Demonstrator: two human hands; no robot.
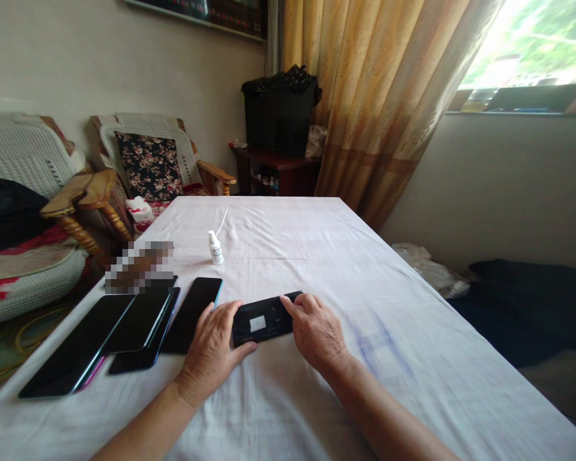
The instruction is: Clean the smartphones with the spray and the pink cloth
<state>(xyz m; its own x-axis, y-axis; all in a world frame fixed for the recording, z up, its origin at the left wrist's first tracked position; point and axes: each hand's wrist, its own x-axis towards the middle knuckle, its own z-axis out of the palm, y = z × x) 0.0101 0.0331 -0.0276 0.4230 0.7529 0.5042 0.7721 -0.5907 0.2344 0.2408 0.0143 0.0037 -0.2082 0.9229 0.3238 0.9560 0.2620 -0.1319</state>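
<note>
The left hand [212, 346] and right hand [319, 330] grip one phone [276, 325] by its ends, seemingly mid-work; whether the other phones [141, 320] are done is unclear.

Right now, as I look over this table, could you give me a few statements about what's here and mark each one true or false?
1. The left hand holds one end of a dark phone. True.

2. The right hand is empty and well away from that phone. False: it is on the phone's other end.

3. A small white bottle stands on the table, beyond the hands. True.

4. The other phones lie to the right of both hands. False: they lie on the left side of the table.

5. The floral cushion lies on the table. False: it leans against the back of a chair.
</note>
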